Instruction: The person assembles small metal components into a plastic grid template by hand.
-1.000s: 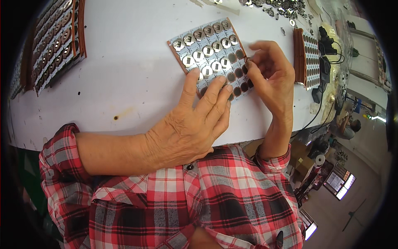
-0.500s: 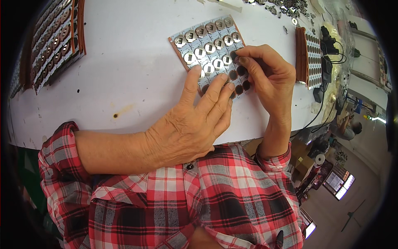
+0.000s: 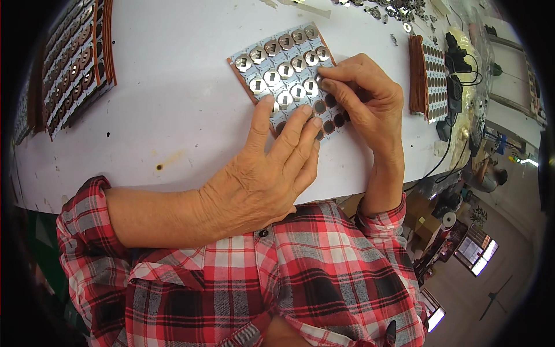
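Observation:
A panel of small circuit boards (image 3: pixel 278 65) lies tilted on the white table, with copper-brown edges. Rows of round silver metal pieces, each with a dark rectangular opening, sit on its far and left parts; bare dark round pads (image 3: pixel 329 126) show at the near right. My left hand (image 3: pixel 254 168) rests across the panel's near side, fingers spread and fingertips on it; its thumb is hidden. With thumb and forefinger, my right hand (image 3: pixel 373 101) pinches a silver metal piece (image 3: pixel 319 78) at the panel's right side, partly covered by the fingertips.
Stacked panels (image 3: pixel 81 69) with round pieces stand at the left. Another panel stack (image 3: pixel 426 78) stands at the right, near black plugs and cables (image 3: pixel 455 87). Loose metal pieces (image 3: pixel 399 11) lie scattered at the far edge. Beyond the table, a person (image 3: pixel 488 176) is at the right.
The panel has shifted slightly left in view along with both hands. My right fingertips now hold a silver piece at the row's right end, where a dark pad showed before.

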### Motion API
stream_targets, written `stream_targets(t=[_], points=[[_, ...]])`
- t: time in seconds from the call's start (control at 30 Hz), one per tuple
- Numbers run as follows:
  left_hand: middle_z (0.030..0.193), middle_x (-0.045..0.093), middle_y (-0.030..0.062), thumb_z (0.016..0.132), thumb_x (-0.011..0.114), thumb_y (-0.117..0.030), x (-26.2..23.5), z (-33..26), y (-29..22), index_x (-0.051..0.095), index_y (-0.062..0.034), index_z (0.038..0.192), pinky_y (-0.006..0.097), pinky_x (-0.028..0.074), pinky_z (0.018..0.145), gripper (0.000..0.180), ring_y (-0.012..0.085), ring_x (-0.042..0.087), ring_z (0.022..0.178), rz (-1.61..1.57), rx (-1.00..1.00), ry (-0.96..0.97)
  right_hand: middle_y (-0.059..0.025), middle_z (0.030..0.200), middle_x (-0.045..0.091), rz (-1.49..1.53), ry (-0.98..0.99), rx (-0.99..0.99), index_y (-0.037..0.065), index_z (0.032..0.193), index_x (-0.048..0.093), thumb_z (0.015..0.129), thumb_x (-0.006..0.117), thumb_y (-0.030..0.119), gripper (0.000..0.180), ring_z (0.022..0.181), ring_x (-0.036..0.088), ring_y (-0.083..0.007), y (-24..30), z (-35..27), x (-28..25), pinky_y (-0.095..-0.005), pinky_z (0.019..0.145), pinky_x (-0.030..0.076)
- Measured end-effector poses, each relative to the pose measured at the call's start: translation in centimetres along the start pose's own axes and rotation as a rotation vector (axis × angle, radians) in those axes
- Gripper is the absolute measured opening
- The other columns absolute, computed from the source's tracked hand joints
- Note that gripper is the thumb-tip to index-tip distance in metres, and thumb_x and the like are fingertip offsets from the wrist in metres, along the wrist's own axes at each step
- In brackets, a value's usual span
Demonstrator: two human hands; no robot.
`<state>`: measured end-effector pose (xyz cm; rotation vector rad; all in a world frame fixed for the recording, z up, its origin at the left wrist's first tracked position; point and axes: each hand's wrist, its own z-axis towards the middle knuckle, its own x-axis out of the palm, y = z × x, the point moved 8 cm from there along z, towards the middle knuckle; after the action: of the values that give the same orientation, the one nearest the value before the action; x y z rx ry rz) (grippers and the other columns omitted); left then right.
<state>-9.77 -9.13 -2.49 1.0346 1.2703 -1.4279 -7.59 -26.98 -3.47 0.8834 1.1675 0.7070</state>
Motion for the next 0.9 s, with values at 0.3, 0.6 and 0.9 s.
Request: stream_targets(t=[0.3, 0.6, 0.9], points=[[0.154, 0.049, 0.0325, 0.078, 0.075, -0.064, -0.6, 0.0, 0.5, 0.061, 0.0081, 0.135, 0.080, 0.021, 0.118, 0.093, 0.0502, 0.036, 0.152, -0.073, 0.033, 0.091, -0.0015, 0.079, 0.066, -0.230, -0.422, 0.137, 0.003, 0.118, 0.079, 0.101, 0.069, 0.005, 0.019, 0.057, 0.058, -0.0060, -2.3, 0.3, -5.9, -0.0216, 0.052, 0.045], [0.154, 0.051, 0.0273, 0.082, 0.071, -0.062, -0.5, 0.0, 0.5, 0.062, 0.0024, 0.136, 0.080, 0.023, 0.119, 0.085, 0.0453, 0.039, 0.151, -0.055, 0.027, 0.089, -0.0027, 0.090, 0.071, -0.730, -0.445, -0.025, 0.007, 0.111, 0.079, 0.095, 0.074, 0.006, 0.017, 0.068, 0.059, -0.0101, -3.9, 2.6, -9.2, -0.0271, 0.064, 0.048], [0.154, 0.050, 0.0317, 0.081, 0.072, -0.066, -0.3, 0.1, 0.4, 0.063, 0.0056, 0.136, 0.078, 0.026, 0.117, 0.091, 0.0488, 0.039, 0.149, -0.052, 0.042, 0.066, 0.0005, 0.090, 0.071, -0.073, -0.203, 0.066, -0.003, 0.114, 0.077, 0.100, 0.069, -0.001, 0.016, 0.079, 0.064, -0.0043, 0.9, -1.4, -2.7, -0.0179, 0.068, 0.049]])
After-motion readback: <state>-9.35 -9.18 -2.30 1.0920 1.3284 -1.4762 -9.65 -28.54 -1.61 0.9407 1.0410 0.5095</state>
